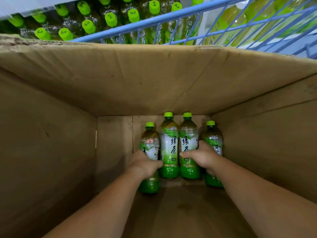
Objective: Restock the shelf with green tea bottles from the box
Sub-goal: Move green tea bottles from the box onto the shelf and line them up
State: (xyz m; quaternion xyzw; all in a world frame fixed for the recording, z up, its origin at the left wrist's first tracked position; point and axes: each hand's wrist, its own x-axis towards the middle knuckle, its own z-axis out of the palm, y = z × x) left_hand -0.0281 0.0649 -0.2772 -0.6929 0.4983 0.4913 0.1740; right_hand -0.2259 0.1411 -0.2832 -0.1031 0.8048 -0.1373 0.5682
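Box point(154, 79) nearly emptied: four bottles point(169, 146) left lying at 12 o'clock end of floor. Left hand point(144, 164) curled round 9 o'clock bottle, right hand point(204, 157) clasping 3 o'clock side. Shelf stock point(109, 19) dense at 12. Last loads, probably.

**Top of my feed: wire and stock**

Across the top of my feed runs a blue wire frame point(130, 26). Its thick top rail slants up to the right, with thin bars dropping from it. Behind the bars at right lie pale yellow bottles point(228, 23), blurred — I can't read their labels. To the left sit rows of lime-capped bottles point(110, 19), caps tipped toward me — a few near the rail show dark characters. A white strip point(34, 4) crosses the top left corner.
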